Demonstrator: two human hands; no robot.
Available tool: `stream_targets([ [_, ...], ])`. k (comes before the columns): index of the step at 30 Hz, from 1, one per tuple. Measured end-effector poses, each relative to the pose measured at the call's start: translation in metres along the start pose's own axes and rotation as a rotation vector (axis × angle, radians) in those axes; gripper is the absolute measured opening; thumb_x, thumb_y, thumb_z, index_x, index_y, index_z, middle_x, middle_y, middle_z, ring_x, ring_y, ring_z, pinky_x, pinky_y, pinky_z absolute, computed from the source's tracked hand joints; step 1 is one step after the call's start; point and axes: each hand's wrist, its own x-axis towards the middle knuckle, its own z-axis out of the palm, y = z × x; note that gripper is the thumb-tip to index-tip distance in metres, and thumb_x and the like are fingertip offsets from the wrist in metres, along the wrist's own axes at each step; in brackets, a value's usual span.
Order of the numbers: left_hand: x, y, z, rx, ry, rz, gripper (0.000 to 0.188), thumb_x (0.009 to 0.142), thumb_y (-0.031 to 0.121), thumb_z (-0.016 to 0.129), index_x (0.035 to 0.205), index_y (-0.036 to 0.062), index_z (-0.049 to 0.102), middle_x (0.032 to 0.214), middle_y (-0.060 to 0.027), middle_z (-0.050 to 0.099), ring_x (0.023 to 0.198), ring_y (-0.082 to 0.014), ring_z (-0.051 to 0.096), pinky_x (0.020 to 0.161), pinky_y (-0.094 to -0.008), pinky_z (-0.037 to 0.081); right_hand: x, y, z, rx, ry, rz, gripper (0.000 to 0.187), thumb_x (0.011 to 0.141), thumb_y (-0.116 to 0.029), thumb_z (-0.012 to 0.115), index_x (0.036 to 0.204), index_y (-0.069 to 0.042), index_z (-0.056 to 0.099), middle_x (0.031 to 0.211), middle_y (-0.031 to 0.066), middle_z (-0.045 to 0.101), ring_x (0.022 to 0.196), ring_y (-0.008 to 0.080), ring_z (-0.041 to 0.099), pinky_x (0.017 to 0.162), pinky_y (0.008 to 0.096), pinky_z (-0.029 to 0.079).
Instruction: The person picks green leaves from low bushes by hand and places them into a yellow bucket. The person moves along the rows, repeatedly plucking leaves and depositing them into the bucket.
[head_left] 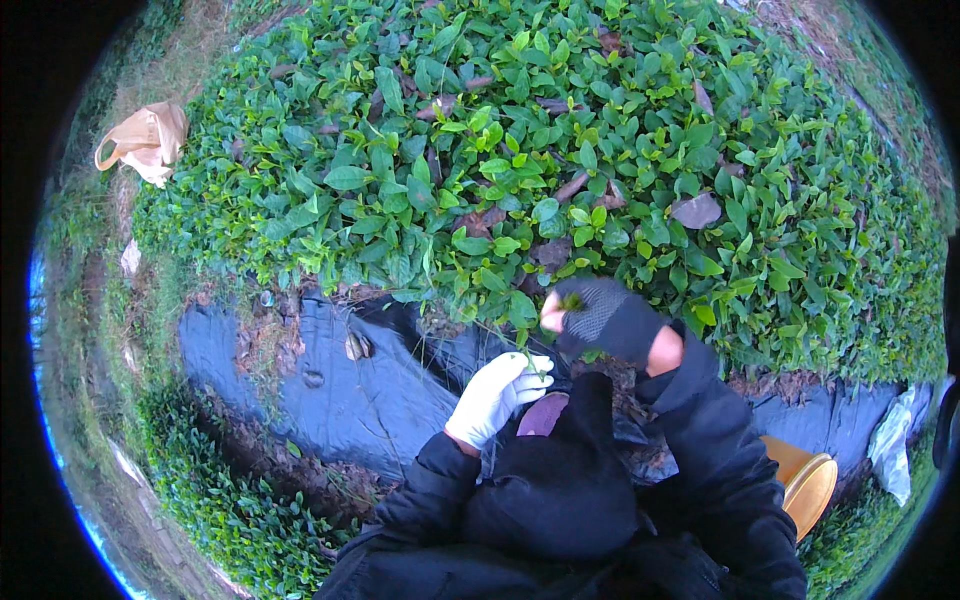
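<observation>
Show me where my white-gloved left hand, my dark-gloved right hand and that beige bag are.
Left hand (490,398): head view, on its gloved back.
Right hand (602,314): head view, on its gloved back.
Beige bag (153,139): head view, on its body, right of the handle loop.

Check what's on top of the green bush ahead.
Brownish dead leaves lie scattered on the bush. The dark-gloved right hand covers part of its near edge, hiding whatever is beneath.
</observation>
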Motion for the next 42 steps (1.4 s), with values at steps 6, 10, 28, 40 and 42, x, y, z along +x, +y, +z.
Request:
stream_targets([
  [6, 0.006, 0.014, 0.005, 0.018, 0.001, 0.078, 0.023, 0.094, 0.023, 0.053, 0.108, 0.0052, 0.056, 0.118, -0.0185, 0.059, 0.101, -0.0287, 0.061, 0.087, -0.0399, 0.050, 0.037, 0.040, 0.017, -0.467, 0.647, -0.346, 0.024, 0.081, -0.020, 0.065, 0.100, -0.005, 0.065, 0.091, 0.0162, 0.067, 0.086, 0.0344, 0.064, 0.077, 0.0406, 0.051],
  [10, 0.007, 0.013, 0.008, 0.005, -0.002, 0.102, 0.022, 0.094, 0.023, 0.053, 0.107, 0.0057, 0.056, 0.118, -0.0184, 0.059, 0.101, -0.0291, 0.061, 0.089, -0.0412, 0.049, 0.060, 0.044, 0.020, -0.677, 0.739, -0.499, 0.027, 0.079, -0.017, 0.068, 0.103, -0.005, 0.064, 0.102, 0.0167, 0.065, 0.092, 0.0336, 0.063, 0.081, 0.0399, 0.051],
  [28, 0.005, 0.008, -0.006, -0.022, -0.013, 0.057, 0.030, 0.095, 0.023, 0.052, 0.115, 0.0007, 0.057, 0.119, -0.0166, 0.060, 0.103, -0.0286, 0.061, 0.090, -0.0391, 0.049, 0.051, 0.040, 0.014, -0.881, 0.437, -0.579, 0.022, 0.071, -0.004, 0.060, 0.093, -0.008, 0.066, 0.105, 0.0149, 0.063, 0.090, 0.0324, 0.063, 0.077, 0.0394, 0.052],
  [40, 0.036, 0.058, 0.019, 0.345, -0.029, 0.379, 0.024, 0.095, 0.017, 0.049, 0.110, -0.0003, 0.056, 0.116, -0.0179, 0.060, 0.103, -0.0297, 0.061, 0.087, -0.0383, 0.051, 0.006, 0.016, 0.016, 0.704, 0.167, -0.120, 0.008, 0.085, -0.010, 0.064, 0.090, -0.006, 0.059, 0.080, -0.0007, 0.056, 0.072, 0.0093, 0.053, 0.064, 0.0249, 0.043],
  [42, 0.054, 0.073, 0.022, 0.206, -0.014, 0.461, 0.025, 0.096, 0.017, 0.046, 0.112, 0.0001, 0.053, 0.124, -0.0180, 0.056, 0.111, -0.0328, 0.058, 0.089, -0.0396, 0.050, 0.007, 0.004, 0.018, 0.765, 0.122, -0.085, 0.005, 0.086, -0.013, 0.062, 0.088, -0.009, 0.058, 0.075, 0.0000, 0.054, 0.066, 0.0102, 0.052, 0.058, 0.0240, 0.041],
])
